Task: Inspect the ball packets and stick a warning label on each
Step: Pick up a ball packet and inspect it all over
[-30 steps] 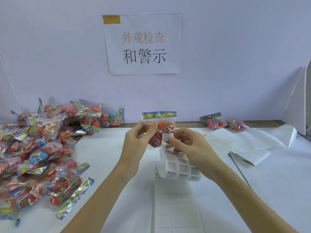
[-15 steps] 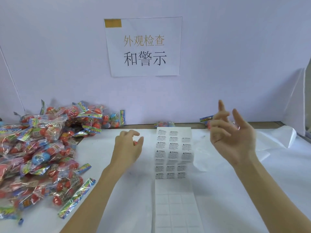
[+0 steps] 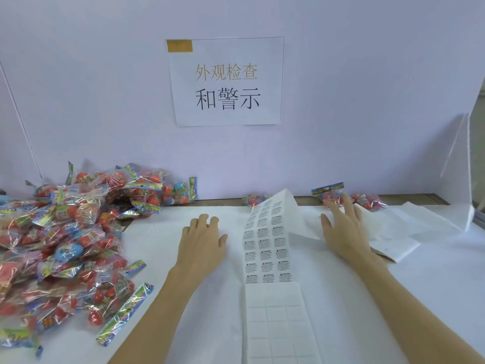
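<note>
A big pile of clear ball packets (image 3: 65, 240) with red and blue balls and colourful header cards covers the left of the table. A long sheet of warning labels (image 3: 267, 248) lies in the middle, its far end curled up. My left hand (image 3: 202, 243) rests palm down just left of the sheet, holding nothing. My right hand (image 3: 343, 229) hovers palm down to the sheet's right, fingers spread and empty. One packet (image 3: 256, 199) lies by the wall behind the sheet. A few more packets (image 3: 341, 197) lie at the back right, just beyond my right fingertips.
White paper (image 3: 446, 258) covers the table, with loose folded white sheets (image 3: 399, 248) at the right. A lilac wall (image 3: 367, 101) carrying a printed sign (image 3: 227, 81) closes off the back. A white panel (image 3: 459, 166) leans at the far right.
A second ago both hands held a packet over the label sheet. The packet left my hands and now lies by the wall. Both hands then lowered, empty, to either side of the sheet.
</note>
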`<state>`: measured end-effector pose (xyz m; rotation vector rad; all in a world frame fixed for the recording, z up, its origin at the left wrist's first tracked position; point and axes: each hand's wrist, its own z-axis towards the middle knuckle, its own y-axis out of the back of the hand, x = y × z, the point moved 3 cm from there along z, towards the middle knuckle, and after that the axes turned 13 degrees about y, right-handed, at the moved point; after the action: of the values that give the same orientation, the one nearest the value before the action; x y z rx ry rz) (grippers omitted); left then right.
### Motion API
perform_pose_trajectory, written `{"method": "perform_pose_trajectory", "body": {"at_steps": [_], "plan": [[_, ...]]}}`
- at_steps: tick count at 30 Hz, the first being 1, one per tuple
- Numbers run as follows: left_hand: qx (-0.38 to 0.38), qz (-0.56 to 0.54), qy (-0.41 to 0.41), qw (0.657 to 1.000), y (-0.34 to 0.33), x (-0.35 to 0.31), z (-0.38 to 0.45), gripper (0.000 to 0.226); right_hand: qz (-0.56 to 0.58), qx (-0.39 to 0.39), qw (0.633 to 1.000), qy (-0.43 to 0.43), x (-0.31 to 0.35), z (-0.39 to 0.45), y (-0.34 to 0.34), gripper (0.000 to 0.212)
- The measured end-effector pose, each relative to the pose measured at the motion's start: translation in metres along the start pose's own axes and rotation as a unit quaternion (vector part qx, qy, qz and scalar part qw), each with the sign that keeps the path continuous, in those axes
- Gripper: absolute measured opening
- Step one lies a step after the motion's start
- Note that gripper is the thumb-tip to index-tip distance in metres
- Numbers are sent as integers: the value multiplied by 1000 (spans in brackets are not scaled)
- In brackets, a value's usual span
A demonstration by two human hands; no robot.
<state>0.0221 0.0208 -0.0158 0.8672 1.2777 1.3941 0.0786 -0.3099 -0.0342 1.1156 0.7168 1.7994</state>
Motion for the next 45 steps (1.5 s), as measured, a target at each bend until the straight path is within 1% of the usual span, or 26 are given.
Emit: {"method": "perform_pose_trajectory", "body": {"at_steps": [5, 9, 10, 12, 13, 14, 16, 19, 21, 23, 25, 26, 28, 30, 31, 32, 34, 35, 36, 37, 38, 39, 40, 42, 43, 45], "plan": [[-12, -13, -20, 1000, -4, 0, 4, 48, -140, 66, 986, 55, 2, 29, 5, 63], [-27, -48, -42, 998, -5, -2, 3, 45, -157, 128, 979, -23, 2, 47, 2, 57], [-38, -56, -44, 997, -3, -1, 3, 44, -149, 112, 982, -35, 3, 48, 2, 52], [-63, -84, -44, 994, 2, 0, 3, 40, -133, 40, 990, -31, 5, 50, 4, 40], [-73, -95, -43, 992, 4, 1, 3, 39, -124, 19, 992, -21, 8, 51, 5, 40], [-81, -102, -43, 991, 6, 0, 2, 37, -116, 23, 993, -11, 10, 51, 5, 44], [-91, -126, -50, 987, 8, -3, -1, 34, -128, 64, 990, 7, 13, 51, 2, 53], [-95, -220, -94, 966, 17, -14, -9, 29, -210, 113, 971, 13, 14, 49, -1, 56], [-63, -283, -160, 943, 22, -24, -16, 31, -215, 90, 973, 8, 12, 47, -2, 59], [-19, -279, -235, 931, 21, -33, -22, 38, -136, 37, 990, 6, 14, 44, -3, 53], [12, -231, -278, 932, 13, -38, -27, 46, -18, -60, 998, 31, 20, 39, -1, 44], [26, -210, -285, 935, 7, -39, -28, 49, 44, -121, 990, 50, 25, 35, 4, 43], [48, -173, -282, 942, -3, -39, -28, 53, 164, -217, 959, 78, 40, 28, 19, 45], [57, -137, -268, 952, -12, -39, -27, 51, 302, -234, 921, 68, 54, 18, 32, 37], [57, -122, -261, 956, -15, -39, -26, 49, 385, -213, 897, 48, 60, 13, 34, 31], [58, -112, -257, 958, -18, -39, -26, 47, 477, -178, 861, 25, 64, 6, 33, 25], [54, -109, -251, 960, -21, -42, -27, 44, 653, -105, 750, -22, 72, -13, 30, 25], [37, -113, -249, 961, -19, -43, -28, 42, 715, -75, 693, -48, 76, -24, 27, 28], [11, -127, -244, 961, -16, -44, -29, 40, 752, -53, 653, -72, 80, -35, 25, 28], [-18, -159, -232, 959, -11, -46, -30, 36, 766, -34, 636, -88, 85, -43, 23, 30], [-41, -214, -209, 953, -4, -47, -30, 33, 761, -19, 641, -94, 89, -49, 22, 32], [-41, -295, -176, 938, 5, -47, -30, 30, 745, -8, 661, -92, 93, -52, 22, 33], [-8, -391, -137, 910, 12, -47, -30, 30, 722, 2, 687, -84, 96, -54, 22, 34], [138, -563, -95, 810, 22, -49, -32, 38, 677, 41, 733, -49, 102, -57, 24, 29], [200, -600, -92, 769, 26, -51, -33, 43, 657, 68, 750, -24, 106, -59, 25, 26], [280, -625, -84, 724, 29, -51, -34, 47, 605, 113, 788, 8, 111, -65, 27, 41]]}}
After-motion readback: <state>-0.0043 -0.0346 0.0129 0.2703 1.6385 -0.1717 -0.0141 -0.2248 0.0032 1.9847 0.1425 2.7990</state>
